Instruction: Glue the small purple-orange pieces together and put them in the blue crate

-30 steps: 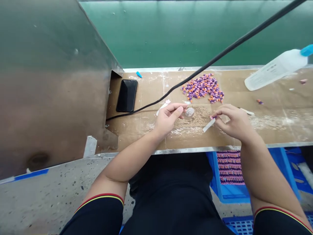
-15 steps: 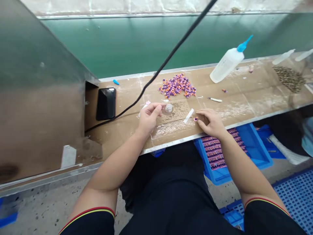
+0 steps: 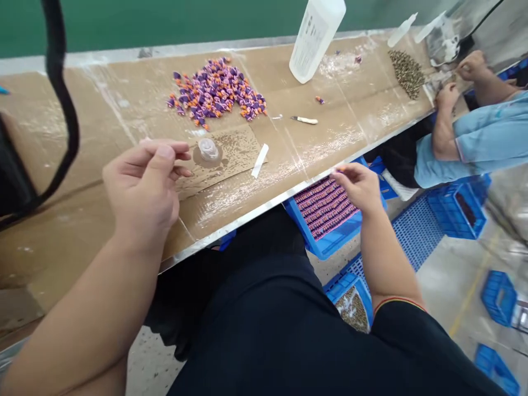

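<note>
My left hand [image 3: 142, 184] is over the bench with thumb and fingers pressed together; whatever they pinch, if anything, is too small to make out. Close to its fingertips, a translucent glue-like blob [image 3: 208, 149] sits on a small cardboard piece [image 3: 241, 144]. My right hand [image 3: 359, 186] is closed in a pinch on a small purple-and-orange piece [image 3: 336, 172], mostly hidden by the fingers. That hand is at the bench's front edge, above a blue tray [image 3: 319, 250] with rows of pink and purple pieces [image 3: 325, 208]. A pile of loose purple-and-orange pieces [image 3: 218, 91] lies behind the cardboard.
A white strip [image 3: 259, 160] lies at the cardboard's right edge. Further right are a small knife [image 3: 304, 120] and a large white bottle [image 3: 317, 41]. A black cable [image 3: 61, 99] hangs at left. At far right a co-worker in a blue shirt [image 3: 490, 132] sits near a brownish pile [image 3: 406, 73].
The view has turned right, bringing the co-worker into sight. My right hand has moved from the benchtop to above the tray with the small piece. My left hand has drawn slightly away from the blob.
</note>
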`<state>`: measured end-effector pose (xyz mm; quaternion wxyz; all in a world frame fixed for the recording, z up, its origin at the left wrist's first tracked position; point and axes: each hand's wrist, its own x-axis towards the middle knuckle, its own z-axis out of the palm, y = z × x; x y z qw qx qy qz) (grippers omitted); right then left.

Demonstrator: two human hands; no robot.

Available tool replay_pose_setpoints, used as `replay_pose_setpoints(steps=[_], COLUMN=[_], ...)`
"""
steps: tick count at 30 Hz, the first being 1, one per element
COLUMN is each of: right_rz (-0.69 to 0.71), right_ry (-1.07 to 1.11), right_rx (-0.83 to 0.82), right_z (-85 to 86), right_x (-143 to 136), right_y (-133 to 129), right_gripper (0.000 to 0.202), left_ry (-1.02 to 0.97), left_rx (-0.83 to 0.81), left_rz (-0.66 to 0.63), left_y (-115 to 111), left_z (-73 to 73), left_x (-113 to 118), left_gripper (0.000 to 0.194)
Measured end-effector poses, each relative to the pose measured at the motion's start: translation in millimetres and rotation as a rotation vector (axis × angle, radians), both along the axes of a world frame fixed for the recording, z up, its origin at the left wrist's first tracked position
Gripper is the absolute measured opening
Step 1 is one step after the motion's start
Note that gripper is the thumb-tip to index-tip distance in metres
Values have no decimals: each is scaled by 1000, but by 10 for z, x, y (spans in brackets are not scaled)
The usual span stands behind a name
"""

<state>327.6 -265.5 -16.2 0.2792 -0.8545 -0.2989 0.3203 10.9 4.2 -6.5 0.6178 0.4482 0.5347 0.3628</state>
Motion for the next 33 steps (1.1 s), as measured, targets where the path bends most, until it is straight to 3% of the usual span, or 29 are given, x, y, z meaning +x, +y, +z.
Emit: replay_pose_setpoints(steps=[3,5,8,13,18,24,33], right_rz=[-156,-169,-135,-13,95,190,182], right_ry=[-146,-178,-209,-228,-231,-172,1], right_rx=[-584,-806,-1032,-1298,-1410,-1369,-1369], right_z=[122,139,52,-240,-365,-365,-567], right_x=[493,728,906,970,977,1021,1133], right_y=[-577,-834,-1036,-1162,-1244,-1293,-1363], right_gripper=[34,34,27,23,27,35,29], left_ry=[-15,-15,5,57,102,114,119], left_rx=[32,46,81,142,148,156,217], left_rz=[-27,-42,-62,-97,-150,-161,-211], left_y=[-17,-29,-50,-68,-55,-54,-34], left_z=[11,-3,-42,-112,-157,-204,-261], left_x=[-3,-10,-28,-72,-124,-144,-193], left_gripper=[32,29,21,19,25,20,17])
